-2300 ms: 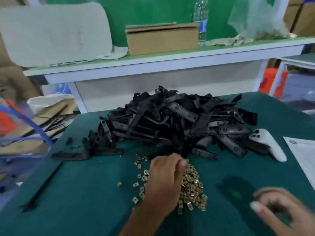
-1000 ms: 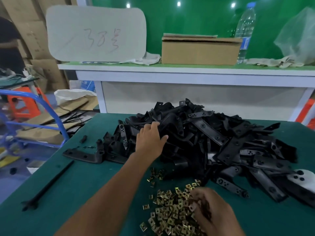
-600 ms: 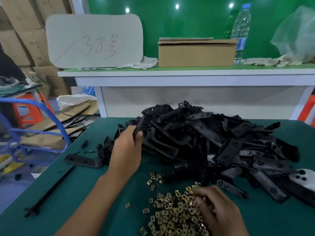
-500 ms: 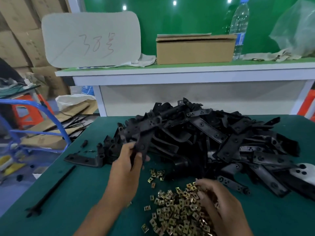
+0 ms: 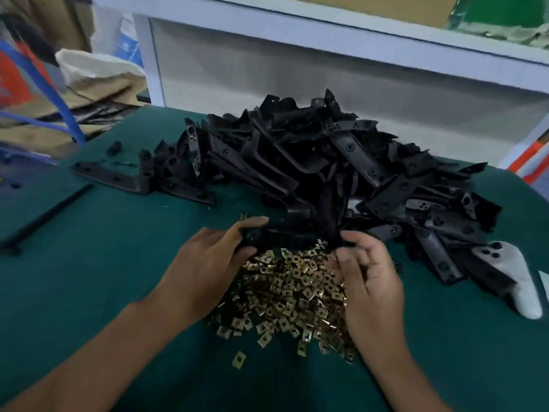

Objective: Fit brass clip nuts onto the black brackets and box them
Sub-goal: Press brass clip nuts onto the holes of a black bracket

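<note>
While left hand (image 5: 205,263) grip clamps black bracket (image 5: 285,233) over brass nuts (image 5: 291,289), right hand (image 5: 368,275) grip unclear

No readable text, label or number anywhere.

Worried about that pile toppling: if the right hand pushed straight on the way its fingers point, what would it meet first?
The black bracket held across both hands; the right hand already touches its end. Just beyond lies the bracket pile, though depth is unclear.
</note>
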The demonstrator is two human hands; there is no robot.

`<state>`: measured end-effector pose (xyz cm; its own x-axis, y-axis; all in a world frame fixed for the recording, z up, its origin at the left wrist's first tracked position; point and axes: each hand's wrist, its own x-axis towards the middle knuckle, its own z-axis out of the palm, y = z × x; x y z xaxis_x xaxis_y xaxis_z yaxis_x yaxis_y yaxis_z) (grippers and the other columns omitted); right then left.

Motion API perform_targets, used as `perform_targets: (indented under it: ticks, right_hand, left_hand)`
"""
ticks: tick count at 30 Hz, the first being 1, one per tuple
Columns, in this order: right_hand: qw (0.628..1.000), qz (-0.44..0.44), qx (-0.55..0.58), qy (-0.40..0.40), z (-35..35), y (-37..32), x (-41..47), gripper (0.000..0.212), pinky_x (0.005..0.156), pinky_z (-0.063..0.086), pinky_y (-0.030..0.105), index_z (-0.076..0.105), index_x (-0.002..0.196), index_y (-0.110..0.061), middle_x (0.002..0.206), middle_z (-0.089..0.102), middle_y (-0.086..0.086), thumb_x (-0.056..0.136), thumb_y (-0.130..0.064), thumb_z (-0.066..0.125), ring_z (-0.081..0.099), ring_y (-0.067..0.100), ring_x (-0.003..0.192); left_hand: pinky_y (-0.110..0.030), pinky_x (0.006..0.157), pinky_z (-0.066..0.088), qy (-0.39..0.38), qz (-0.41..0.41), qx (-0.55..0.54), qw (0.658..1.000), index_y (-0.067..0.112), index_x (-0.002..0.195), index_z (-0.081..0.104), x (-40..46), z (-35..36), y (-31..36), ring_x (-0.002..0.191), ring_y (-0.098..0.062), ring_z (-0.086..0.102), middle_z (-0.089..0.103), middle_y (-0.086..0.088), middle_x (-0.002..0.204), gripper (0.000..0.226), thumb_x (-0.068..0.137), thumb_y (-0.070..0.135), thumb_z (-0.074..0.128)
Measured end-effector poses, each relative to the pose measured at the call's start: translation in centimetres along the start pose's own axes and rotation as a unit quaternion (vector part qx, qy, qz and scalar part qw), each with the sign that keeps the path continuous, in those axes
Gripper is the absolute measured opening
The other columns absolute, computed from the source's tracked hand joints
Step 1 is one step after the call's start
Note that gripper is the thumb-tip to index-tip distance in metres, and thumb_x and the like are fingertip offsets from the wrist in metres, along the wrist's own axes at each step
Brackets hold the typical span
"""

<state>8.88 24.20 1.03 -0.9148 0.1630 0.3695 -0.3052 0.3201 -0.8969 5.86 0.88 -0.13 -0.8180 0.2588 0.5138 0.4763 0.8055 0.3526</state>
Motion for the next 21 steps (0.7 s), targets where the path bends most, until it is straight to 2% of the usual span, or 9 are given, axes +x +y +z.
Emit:
perform_targets:
  ticks: [2, 4, 6, 8, 10, 12, 14, 16, 21]
  right_hand:
    - [1.0, 0.001, 0.013, 0.006, 0.0, 0.0, 0.0, 0.014, 0.07, 0.048, 0.004, 0.061, 0.108, -0.044, 0.093, 0.073, -0.017, 0.096, -0.048, 0.054, 0.07, -0.003, 0.086]
    - [1.0, 0.001, 0.024, -0.004, 0.1, 0.0, 0.0, 0.016, 0.074, 0.051, 0.007, 0.06, 0.107, -0.047, 0.096, 0.073, -0.017, 0.095, -0.056, 0.055, 0.07, -0.001, 0.091]
    - [0.999, 0.003, 0.026, -0.019, 0.3, 0.1, -0.2, 0.022, 0.077, 0.051, 0.009, 0.061, 0.107, -0.047, 0.101, 0.073, -0.018, 0.092, -0.063, 0.056, 0.07, 0.0, 0.096]
    - [0.999, -0.001, 0.015, -0.034, 0.5, 0.0, -0.2, 0.025, 0.078, 0.05, 0.008, 0.062, 0.106, -0.045, 0.104, 0.071, -0.02, 0.09, -0.064, 0.059, 0.067, -0.001, 0.099]
    - [0.999, -0.005, 0.028, -0.046, 0.7, -0.3, -0.5, 0.023, 0.078, 0.051, 0.01, 0.064, 0.104, -0.045, 0.102, 0.071, -0.019, 0.09, -0.063, 0.059, 0.068, 0.0, 0.096]
    - [0.998, -0.017, 0.046, -0.048, 0.7, -0.4, -0.7, 0.018, 0.077, 0.053, 0.011, 0.066, 0.104, -0.043, 0.097, 0.073, -0.015, 0.094, -0.055, 0.058, 0.07, 0.003, 0.092]
    - [0.997, -0.025, 0.047, -0.048, 0.6, -0.4, -0.8, 0.017, 0.077, 0.053, 0.01, 0.068, 0.104, -0.037, 0.093, 0.073, -0.014, 0.096, -0.046, 0.057, 0.071, 0.004, 0.09]
    - [0.997, -0.038, 0.031, -0.053, 0.6, -0.4, -0.8, 0.018, 0.075, 0.052, 0.01, 0.069, 0.102, -0.033, 0.091, 0.073, -0.014, 0.098, -0.043, 0.054, 0.07, 0.004, 0.088]
    - [0.997, -0.046, 0.001, -0.055, 0.6, -0.1, -0.9, 0.021, 0.072, 0.052, 0.012, 0.067, 0.097, -0.033, 0.087, 0.07, -0.011, 0.101, -0.045, 0.051, 0.069, 0.009, 0.084]
  left_hand:
    - [-0.026, 0.075, 0.037, 0.03, 0.046, 0.021, 0.998, 0.026, 0.134, 0.053, 0.2, 0.1, 0.6, 0.087, -0.014, 0.049, 0.073, 0.0, 0.094, 0.032, 0.103, 0.019, 0.048]
    - [-0.028, 0.081, 0.042, 0.017, 0.053, 0.041, 0.998, 0.024, 0.13, 0.058, 0.2, 0.2, 0.6, 0.095, -0.015, 0.051, 0.07, 0.002, 0.109, 0.037, 0.098, 0.006, 0.058]
    - [-0.034, 0.082, 0.05, -0.032, 0.053, 0.108, 0.992, 0.015, 0.112, 0.068, -0.2, 0.5, 0.2, 0.098, -0.021, 0.056, 0.062, 0.002, 0.122, 0.031, 0.086, -0.002, 0.07]
    - [-0.039, 0.076, 0.051, -0.075, 0.061, 0.183, 0.978, 0.008, 0.096, 0.069, -0.2, 0.7, 0.1, 0.093, -0.026, 0.056, 0.06, -0.007, 0.118, 0.023, 0.078, -0.006, 0.071]
    - [-0.039, 0.07, 0.049, -0.064, 0.027, 0.162, 0.984, 0.008, 0.096, 0.063, -0.1, 0.4, 0.5, 0.08, -0.026, 0.054, 0.059, -0.008, 0.099, 0.018, 0.082, -0.003, 0.065]
    - [-0.035, 0.068, 0.047, -0.033, -0.013, 0.11, 0.993, 0.013, 0.091, 0.06, 0.0, -0.2, 1.2, 0.076, -0.022, 0.053, 0.058, -0.003, 0.088, 0.008, 0.092, 0.008, 0.053]
    - [-0.033, 0.067, 0.044, -0.014, -0.028, 0.078, 0.996, 0.016, 0.077, 0.054, -0.1, -0.5, 1.7, 0.072, -0.021, 0.053, 0.057, 0.001, 0.08, 0.023, 0.095, 0.018, 0.039]
    - [-0.031, 0.065, 0.04, -0.009, -0.034, 0.052, 0.998, 0.019, 0.069, 0.044, -0.1, -0.6, 1.8, 0.069, -0.018, 0.049, 0.053, 0.003, 0.074, 0.026, 0.094, 0.024, 0.036]
    - [-0.037, 0.064, 0.044, -0.004, -0.009, -0.006, 1.0, 0.008, 0.071, 0.057, -0.3, -0.3, 2.2, 0.073, -0.027, 0.054, 0.059, -0.005, 0.074, 0.041, 0.097, 0.03, 0.032]
